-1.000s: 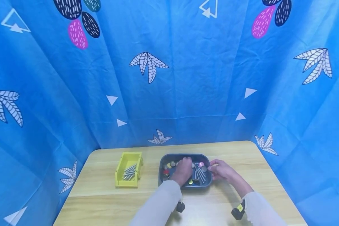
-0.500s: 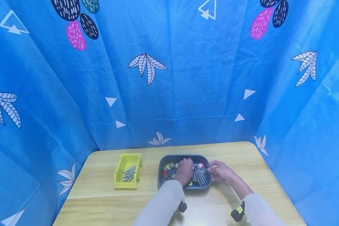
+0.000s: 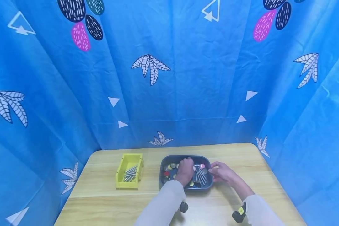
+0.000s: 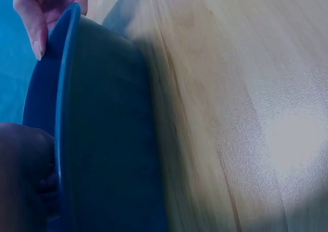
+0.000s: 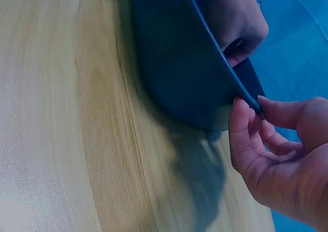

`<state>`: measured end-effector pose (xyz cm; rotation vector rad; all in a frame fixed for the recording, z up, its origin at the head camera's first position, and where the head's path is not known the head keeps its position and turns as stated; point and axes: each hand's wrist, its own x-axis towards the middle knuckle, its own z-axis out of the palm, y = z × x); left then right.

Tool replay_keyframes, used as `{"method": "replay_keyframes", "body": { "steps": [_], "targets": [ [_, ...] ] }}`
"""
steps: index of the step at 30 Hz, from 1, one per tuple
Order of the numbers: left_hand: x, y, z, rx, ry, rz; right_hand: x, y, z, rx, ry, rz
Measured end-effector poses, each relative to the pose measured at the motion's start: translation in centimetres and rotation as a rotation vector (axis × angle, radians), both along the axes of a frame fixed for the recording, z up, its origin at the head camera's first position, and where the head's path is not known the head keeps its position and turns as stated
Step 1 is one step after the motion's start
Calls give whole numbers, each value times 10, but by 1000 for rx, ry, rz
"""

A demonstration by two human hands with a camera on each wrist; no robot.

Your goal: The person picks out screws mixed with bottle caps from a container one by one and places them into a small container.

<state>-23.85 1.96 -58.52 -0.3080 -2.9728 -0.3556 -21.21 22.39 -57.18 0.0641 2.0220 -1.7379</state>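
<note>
A dark blue-grey tray holds several round caps, among them a red cap and a pink cap, and long silver nails at its right side. My left hand reaches down inside the tray with its fingers bent. Its fingertips, and anything between them, are hidden in all views. At the tray's right end my right hand pinches the rim; in the right wrist view this hand has its thumb inside the wall and its fingers outside.
To the left stands a yellow bin with several silver nails in it. Both containers rest on a light wooden table. A blue patterned curtain encloses the table's back and sides.
The whole head view shifts slightly. My left hand stays within the tray, with little visible movement, and the right hand keeps its grip on the rim.
</note>
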Motion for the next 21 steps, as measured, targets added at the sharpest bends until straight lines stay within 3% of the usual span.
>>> {"method": "replay_keyframes", "body": {
  "steps": [10, 17, 21],
  "targets": [
    [3, -14, 12, 96, 34, -27, 1, -1, 2, 21, 6, -4],
    [0, -27, 16, 111, -55, -74, 3, -1, 3, 25, 17, -16],
    [3, -34, 23, 130, -89, -92, 4, -4, 4, 27, 12, -22]
  ]
}}
